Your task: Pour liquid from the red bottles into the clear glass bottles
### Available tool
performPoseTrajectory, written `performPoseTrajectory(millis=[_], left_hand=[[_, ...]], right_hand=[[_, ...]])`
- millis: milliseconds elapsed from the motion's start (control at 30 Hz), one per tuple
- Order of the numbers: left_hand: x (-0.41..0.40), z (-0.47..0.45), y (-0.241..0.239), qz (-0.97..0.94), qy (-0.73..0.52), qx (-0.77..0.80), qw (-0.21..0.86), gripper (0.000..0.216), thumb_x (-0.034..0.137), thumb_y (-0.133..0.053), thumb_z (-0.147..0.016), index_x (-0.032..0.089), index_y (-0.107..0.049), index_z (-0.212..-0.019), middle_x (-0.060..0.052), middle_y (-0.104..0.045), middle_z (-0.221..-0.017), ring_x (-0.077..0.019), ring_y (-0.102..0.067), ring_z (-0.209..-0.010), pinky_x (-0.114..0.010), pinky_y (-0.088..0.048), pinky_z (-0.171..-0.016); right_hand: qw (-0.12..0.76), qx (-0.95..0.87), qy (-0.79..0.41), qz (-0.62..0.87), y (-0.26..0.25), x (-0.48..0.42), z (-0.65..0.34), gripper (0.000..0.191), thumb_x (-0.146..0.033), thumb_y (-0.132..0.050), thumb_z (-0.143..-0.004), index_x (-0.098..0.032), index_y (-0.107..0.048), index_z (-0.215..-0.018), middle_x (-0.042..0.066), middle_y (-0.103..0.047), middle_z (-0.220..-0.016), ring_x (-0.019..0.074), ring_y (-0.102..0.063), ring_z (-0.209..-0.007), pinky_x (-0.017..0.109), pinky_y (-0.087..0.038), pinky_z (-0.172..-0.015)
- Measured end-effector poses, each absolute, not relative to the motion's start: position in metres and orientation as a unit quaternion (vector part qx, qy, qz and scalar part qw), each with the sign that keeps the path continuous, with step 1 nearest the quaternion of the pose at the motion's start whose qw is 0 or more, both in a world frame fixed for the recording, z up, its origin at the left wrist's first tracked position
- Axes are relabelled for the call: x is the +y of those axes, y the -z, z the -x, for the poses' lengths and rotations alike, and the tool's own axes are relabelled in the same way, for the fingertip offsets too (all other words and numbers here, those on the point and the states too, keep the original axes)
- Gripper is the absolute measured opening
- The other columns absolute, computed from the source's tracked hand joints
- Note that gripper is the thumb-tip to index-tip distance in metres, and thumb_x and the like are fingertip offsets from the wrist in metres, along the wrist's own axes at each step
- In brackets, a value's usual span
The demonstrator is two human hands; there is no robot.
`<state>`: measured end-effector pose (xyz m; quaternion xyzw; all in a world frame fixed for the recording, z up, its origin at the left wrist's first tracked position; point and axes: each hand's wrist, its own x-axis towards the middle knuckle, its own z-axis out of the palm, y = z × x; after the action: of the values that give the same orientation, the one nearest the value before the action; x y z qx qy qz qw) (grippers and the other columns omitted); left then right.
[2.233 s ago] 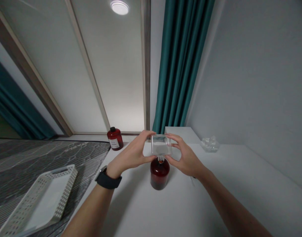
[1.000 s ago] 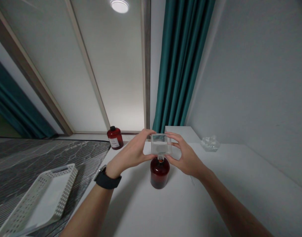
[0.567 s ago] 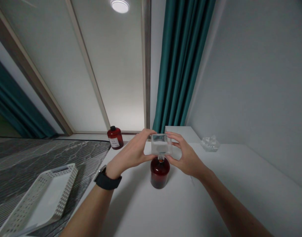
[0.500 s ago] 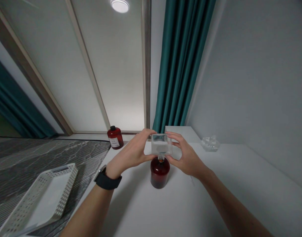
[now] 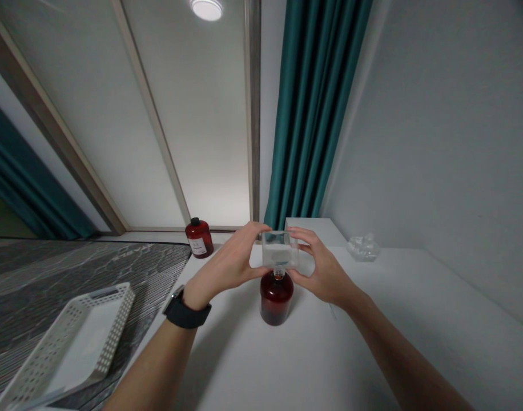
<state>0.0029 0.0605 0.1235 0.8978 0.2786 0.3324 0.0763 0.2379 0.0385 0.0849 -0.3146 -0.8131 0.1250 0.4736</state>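
Note:
A clear square glass bottle point(image 5: 279, 250) is upside down, its neck at the mouth of a dark red-brown bottle point(image 5: 276, 301) that stands upright on the white table point(image 5: 261, 371). My left hand point(image 5: 238, 257) grips the glass bottle's left side between thumb and fingers, and a black watch is on that wrist. On its right side my right hand point(image 5: 324, 265) holds the same bottle with thumb and fingertips. Some pale liquid seems to be inside the clear bottle. Whether the two necks touch or one sits inside the other, I cannot tell.
Back left on the table stands a second red-brown bottle point(image 5: 199, 238) with a black cap and white label. A clear glass object point(image 5: 363, 248) sits at the back right, near a white box point(image 5: 317, 230). Left of the table is a white perforated basket point(image 5: 103, 348).
Both hands keep the clear bottle inverted over the red-brown one. Beyond a very slight shift of the view, nothing has visibly moved.

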Motion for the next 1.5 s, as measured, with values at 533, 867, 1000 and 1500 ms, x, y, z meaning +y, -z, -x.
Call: performPoseTrajectory(millis=[533, 867, 1000, 1500], left_hand=[[0.0592, -0.0027, -0.1250, -0.901, -0.331, 0.277, 0.050, 0.066, 0.021, -0.079, -0.079, 0.023, -0.039, -0.131, -0.011, -0.054, -0.128, -0.0283, -0.058, -0.118, -0.046, -0.052, -0.102], [0.0578, -0.0034, -0.1283, -0.904, -0.333, 0.268, 0.027, 0.063, 0.019, -0.077, -0.079, 0.021, -0.041, -0.130, -0.012, -0.056, -0.126, -0.0290, -0.059, -0.117, -0.047, -0.054, -0.099], [0.0568, -0.0033, -0.1285, -0.904, -0.328, 0.272, 0.025, 0.064, 0.020, -0.078, -0.080, 0.022, -0.039, -0.131, -0.013, -0.055, -0.128, -0.0294, -0.058, -0.119, -0.048, -0.052, -0.101], [0.0544, -0.0029, -0.1315, -0.904, -0.333, 0.268, 0.013, 0.063, 0.021, -0.078, -0.081, 0.021, -0.039, -0.131, -0.013, -0.056, -0.129, -0.0297, -0.057, -0.121, -0.048, -0.052, -0.102]], right_hand=[[0.464, -0.821, -0.106, 0.316, -0.0877, 0.0370, -0.2367, 0.079, -0.007, -0.065, -0.079, -0.033, -0.034, -0.147, 0.009, -0.047, -0.144, 0.0284, -0.046, -0.137, 0.052, -0.053, -0.107], [0.467, -0.823, -0.086, 0.311, -0.0889, 0.0376, -0.2357, 0.079, -0.006, -0.064, -0.079, -0.032, -0.035, -0.147, 0.010, -0.048, -0.143, 0.0282, -0.047, -0.136, 0.050, -0.054, -0.106], [0.466, -0.825, -0.080, 0.309, -0.0892, 0.0375, -0.2357, 0.080, -0.005, -0.064, -0.079, -0.032, -0.035, -0.148, 0.010, -0.048, -0.143, 0.0281, -0.047, -0.136, 0.050, -0.054, -0.106], [0.468, -0.824, -0.064, 0.314, -0.0930, 0.0342, -0.2346, 0.078, -0.005, -0.064, -0.079, -0.032, -0.036, -0.146, 0.010, -0.049, -0.143, 0.0292, -0.049, -0.136, 0.053, -0.051, -0.109]])
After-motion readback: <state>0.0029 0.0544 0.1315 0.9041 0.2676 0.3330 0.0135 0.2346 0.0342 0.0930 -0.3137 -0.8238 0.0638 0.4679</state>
